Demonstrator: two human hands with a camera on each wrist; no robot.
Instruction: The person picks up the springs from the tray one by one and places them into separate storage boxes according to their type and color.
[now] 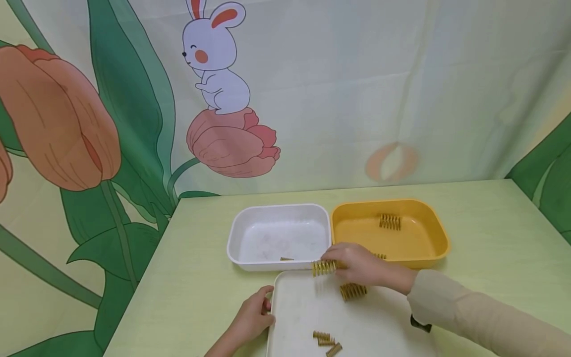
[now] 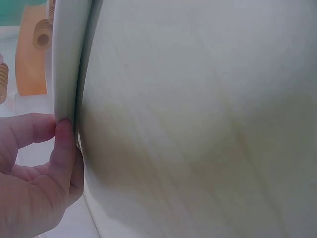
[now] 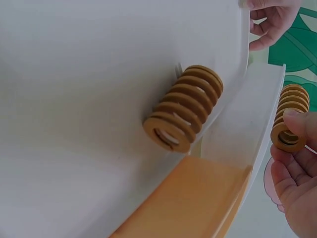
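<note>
My right hand (image 1: 354, 263) pinches a large brass-coloured coil spring (image 1: 323, 268) above the far edge of the white tray (image 1: 294, 307). The right wrist view shows the held spring (image 3: 292, 116) between thumb and fingers. Another large spring (image 1: 353, 291) lies on the tray below that hand, seen closer as a thick coil spring (image 3: 184, 109). Several small springs (image 1: 326, 342) lie nearer the tray's front. At the tray's left side, my left hand (image 1: 252, 317) grips the rim; in the left wrist view its fingers (image 2: 63, 153) pinch the tray edge (image 2: 69, 64).
Behind the tray stand a white bin (image 1: 278, 266) holding a small spring (image 1: 287, 259) and a yellow bin (image 1: 428, 238) with a large spring (image 1: 390, 222) and another partly hidden by the right hand. A printed curtain (image 1: 334, 99) hangs behind the green tabletop (image 1: 196, 248).
</note>
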